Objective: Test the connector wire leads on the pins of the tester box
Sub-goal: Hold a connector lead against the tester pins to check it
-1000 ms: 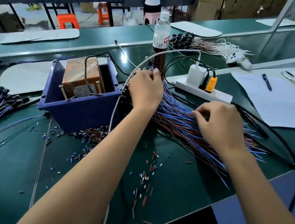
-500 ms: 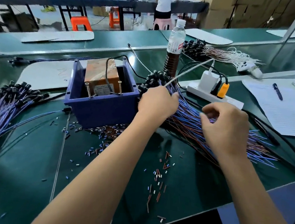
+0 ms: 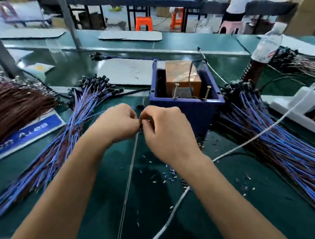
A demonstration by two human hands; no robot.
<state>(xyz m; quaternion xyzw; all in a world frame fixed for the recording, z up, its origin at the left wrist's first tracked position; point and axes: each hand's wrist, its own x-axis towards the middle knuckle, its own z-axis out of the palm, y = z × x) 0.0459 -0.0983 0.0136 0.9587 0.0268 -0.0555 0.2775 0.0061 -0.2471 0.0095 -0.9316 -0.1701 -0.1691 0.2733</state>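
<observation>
The blue tester box (image 3: 184, 107) stands mid-table with a copper-coloured block inside and two upright screw-like pins (image 3: 176, 90) at its front rim. Just in front of its left corner my left hand (image 3: 118, 122) and my right hand (image 3: 167, 134) meet, fingers curled. Their fingertips pinch a small dark piece of a connector wire (image 3: 140, 126) between them; it is blurred and mostly hidden. A pile of blue and brown connector wires (image 3: 276, 141) lies right of the box. Another pile (image 3: 70, 123) fans out on the left.
A brown wire bundle (image 3: 11, 104) and a blue sign (image 3: 32, 131) lie far left. A power strip (image 3: 303, 117) with plugs, a water bottle (image 3: 264, 50) and a white cable (image 3: 246, 143) are on the right. Cut insulation scraps (image 3: 166, 177) litter the green mat.
Both hands have left the right wire pile and come together in front of the box's left corner. The view has swung left, revealing the left piles.
</observation>
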